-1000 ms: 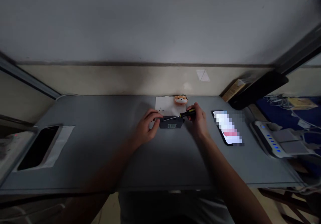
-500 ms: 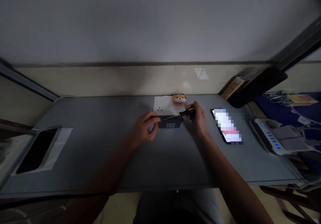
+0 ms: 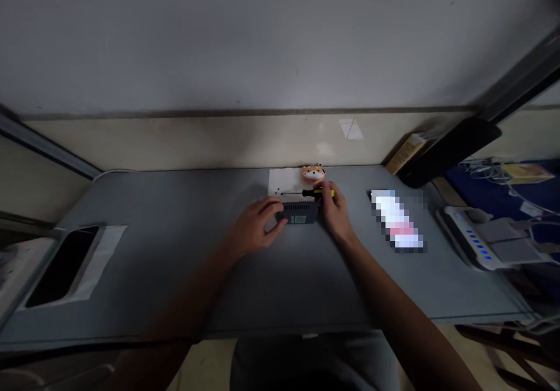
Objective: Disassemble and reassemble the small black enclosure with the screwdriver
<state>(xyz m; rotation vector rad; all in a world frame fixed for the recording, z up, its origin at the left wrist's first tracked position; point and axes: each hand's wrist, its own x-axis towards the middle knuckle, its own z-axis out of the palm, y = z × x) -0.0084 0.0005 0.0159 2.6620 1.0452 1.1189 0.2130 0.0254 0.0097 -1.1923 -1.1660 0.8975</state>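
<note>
Head view. Desk, grey, set against a wall at the far side.

Item: dark box, small, with a row of slots along its upper part and a pale label on the near face; placed mid-desk, between the two hands, just on the near side of a white sheet.

Item: left hand, at the box's left end; thumb on the near side, fingers bent over the top corner, pinching that end.

Item: right hand, at the box's right end; thumb and forefinger pinching the handle of a screwdriver. Contact with the box cannot be told.

Item: screwdriver, black and yellow handle, thin shaft pointing left above the sheet, lying roughly level; tip beside small dark pieces. Whether it touches them cannot be told.

Item: white sheet, flat, far side of the box.

Item: animal-face figure, orange and white, on the sheet's far right part.

Item: lit phone, right of the right hand, screen pixelated.

Item: power strip, white, blue lights, far right.

Item: dark-screened phone, on pale paper, left side.
</note>
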